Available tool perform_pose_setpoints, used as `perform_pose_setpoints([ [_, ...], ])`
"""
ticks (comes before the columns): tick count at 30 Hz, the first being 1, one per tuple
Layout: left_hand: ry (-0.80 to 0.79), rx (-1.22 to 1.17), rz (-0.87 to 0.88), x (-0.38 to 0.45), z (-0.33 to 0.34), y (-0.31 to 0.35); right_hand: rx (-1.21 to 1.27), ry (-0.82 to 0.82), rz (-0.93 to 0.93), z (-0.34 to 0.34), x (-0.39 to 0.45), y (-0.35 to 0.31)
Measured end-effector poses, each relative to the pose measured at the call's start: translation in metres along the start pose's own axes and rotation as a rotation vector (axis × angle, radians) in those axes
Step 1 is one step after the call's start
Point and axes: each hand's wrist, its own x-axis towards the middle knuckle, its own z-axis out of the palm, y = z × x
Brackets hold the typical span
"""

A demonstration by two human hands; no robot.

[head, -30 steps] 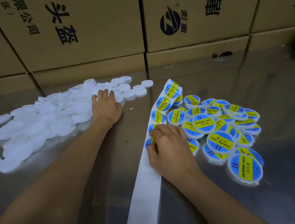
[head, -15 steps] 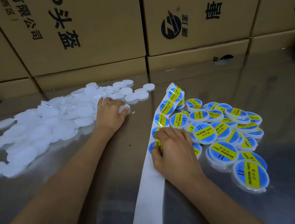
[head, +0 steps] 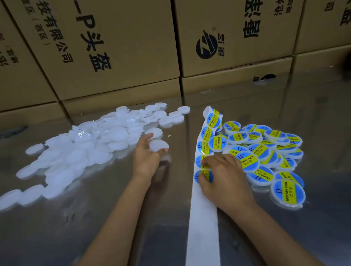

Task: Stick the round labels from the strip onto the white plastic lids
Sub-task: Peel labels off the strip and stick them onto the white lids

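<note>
Head view: left hand point(head: 147, 156) pinching blank lid point(head: 158, 145) just left of strip point(head: 204, 185), right hand point(head: 223, 177) fingertips curled onto label point(head: 203, 176) there, risk of creasing or off-centre sticking if peeled askew.

Plain lids point(head: 83, 153) lie left of strip point(head: 202, 211), labelled lids point(head: 274, 156) right.

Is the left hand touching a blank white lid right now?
Touching. The head view shows the left hand gripping one blank lid between thumb and fingers, lifted clear of the pile of blank lids.
</note>
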Motion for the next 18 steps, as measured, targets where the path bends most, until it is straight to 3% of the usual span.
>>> perform_pose_setpoints([
  [3, -0.122, -0.235, -0.113, -0.024, -0.005, 0.005, 0.041, -0.019, -0.028, -0.005, -0.004, 0.003],
  [8, -0.226, -0.412, -0.222, -0.056, -0.007, 0.013, 0.090, -0.025, -0.059, -0.009, -0.013, 0.007],
  [18, -0.371, -0.409, -0.132, -0.082, 0.006, 0.016, 0.106, 0.011, -0.072, -0.010, -0.023, 0.011],
])
